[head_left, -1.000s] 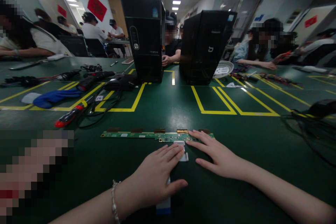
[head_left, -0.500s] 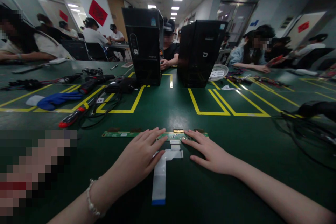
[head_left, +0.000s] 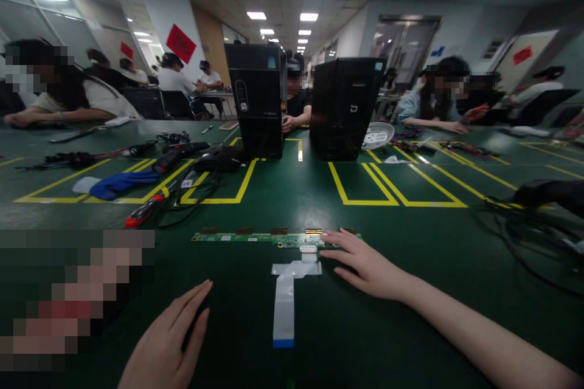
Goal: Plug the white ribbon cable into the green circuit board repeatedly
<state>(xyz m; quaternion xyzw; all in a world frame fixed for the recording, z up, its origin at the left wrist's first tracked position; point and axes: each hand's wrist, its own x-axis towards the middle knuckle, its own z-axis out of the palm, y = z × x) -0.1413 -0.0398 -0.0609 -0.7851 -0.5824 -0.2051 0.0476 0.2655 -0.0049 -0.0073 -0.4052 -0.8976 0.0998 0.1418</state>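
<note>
A long, narrow green circuit board (head_left: 255,238) lies across the dark green table in front of me. From its connector a white flat ribbon cable (head_left: 285,304) runs toward me, ending in a blue tip. My right hand (head_left: 360,258) rests at the board's right part, fingers spread, the fingertips touching or just over it and hiding some of that end. Lower left, apart from board and cable, my left hand (head_left: 171,334) is over the table with its fingers stretched out and holding nothing.
Two black computer towers (head_left: 258,100) (head_left: 347,106) stand ahead. At left lie a red screwdriver (head_left: 143,209), a blue glove (head_left: 121,185) and black cables (head_left: 182,213). More black cables (head_left: 520,237) lie at right, a white basket (head_left: 378,135) behind. People sit around the table.
My left hand has left the circuit board and moved down and to the left, uncovering the board's middle. My right hand stays at the board. The view has tilted up slightly.
</note>
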